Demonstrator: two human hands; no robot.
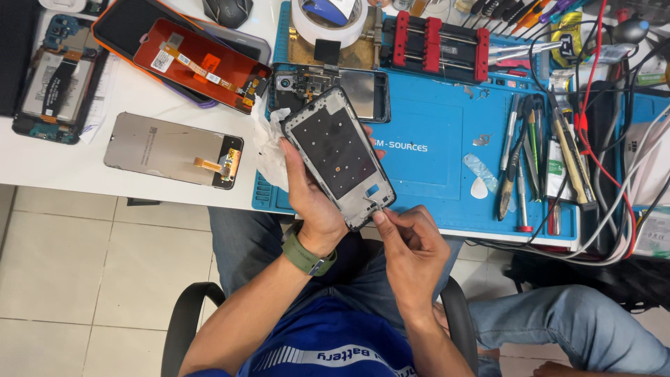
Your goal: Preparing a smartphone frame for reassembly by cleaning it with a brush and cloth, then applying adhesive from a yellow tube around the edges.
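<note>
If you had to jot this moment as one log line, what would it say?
left hand: holds phone frame tilted | right hand: fingertips pinch at frame's lower corner | beneath: blue mat

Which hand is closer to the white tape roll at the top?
Left. The left hand holds the phone frame below the tape roll; the right hand is lower, at the frame's bottom corner.

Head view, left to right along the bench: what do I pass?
Opened phone → grey display panel → left hand holding the phone frame → right hand at the frame's lower corner → blue mat → row of tools → tangled cables.
</note>
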